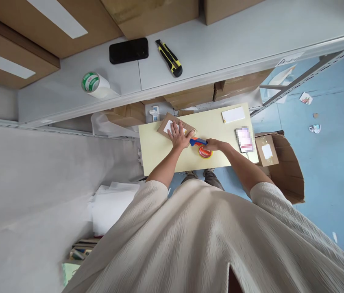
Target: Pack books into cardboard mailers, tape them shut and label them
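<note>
A small brown cardboard box (163, 125) with a white label lies at a slant on the pale yellow table (156, 154). My left hand (179, 135) rests on its top, fingers spread over the label. My right hand (214, 144) is wrapped round the handle of a tape dispenser (199, 141), blue and orange-red, with a round red and yellow roll (205, 151) below the grip. The dispenser's blue front end sits by the box's near right corner, close to my left hand. Whether it touches the box, I cannot tell.
Above the table's far side runs a grey shelf (202, 53) with a phone (128, 51), a yellow-black utility knife (169, 58) and a tape roll (95, 84). A white pad (233, 114) and a blurred-out phone (244, 139) lie table right. An open carton (290, 171) stands beside the table.
</note>
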### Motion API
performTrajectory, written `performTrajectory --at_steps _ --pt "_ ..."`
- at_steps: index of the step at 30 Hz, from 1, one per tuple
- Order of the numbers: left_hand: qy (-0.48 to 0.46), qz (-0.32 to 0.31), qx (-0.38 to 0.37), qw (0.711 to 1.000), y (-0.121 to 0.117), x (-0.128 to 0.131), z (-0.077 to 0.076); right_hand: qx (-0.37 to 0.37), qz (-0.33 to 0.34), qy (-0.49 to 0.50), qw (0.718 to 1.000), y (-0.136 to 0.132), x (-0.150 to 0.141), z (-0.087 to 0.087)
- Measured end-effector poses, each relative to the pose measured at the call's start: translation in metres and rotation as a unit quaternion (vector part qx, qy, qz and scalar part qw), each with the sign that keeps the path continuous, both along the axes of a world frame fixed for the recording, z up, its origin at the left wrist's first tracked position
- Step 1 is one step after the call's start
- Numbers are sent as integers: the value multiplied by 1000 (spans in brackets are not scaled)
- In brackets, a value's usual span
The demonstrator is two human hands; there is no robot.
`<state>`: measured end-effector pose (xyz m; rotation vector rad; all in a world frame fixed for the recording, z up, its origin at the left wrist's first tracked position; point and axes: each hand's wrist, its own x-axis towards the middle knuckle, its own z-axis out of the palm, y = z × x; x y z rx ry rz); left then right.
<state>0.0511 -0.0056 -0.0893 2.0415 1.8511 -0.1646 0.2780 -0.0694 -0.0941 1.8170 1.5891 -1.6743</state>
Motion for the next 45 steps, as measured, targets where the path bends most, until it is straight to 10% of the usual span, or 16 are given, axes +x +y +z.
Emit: performTrajectory --at_steps 22,36,45 --pt "-51 49 -32 997 -1 10 2 8 21 -31 999 -44 19 40" --pt "-66 10 -41 997 -11 -2 0 120 -233 -122 957 -72 52 15" --pt "-65 21 -14 998 -33 -9 19 227 -305 -29 925 -73 70 83"
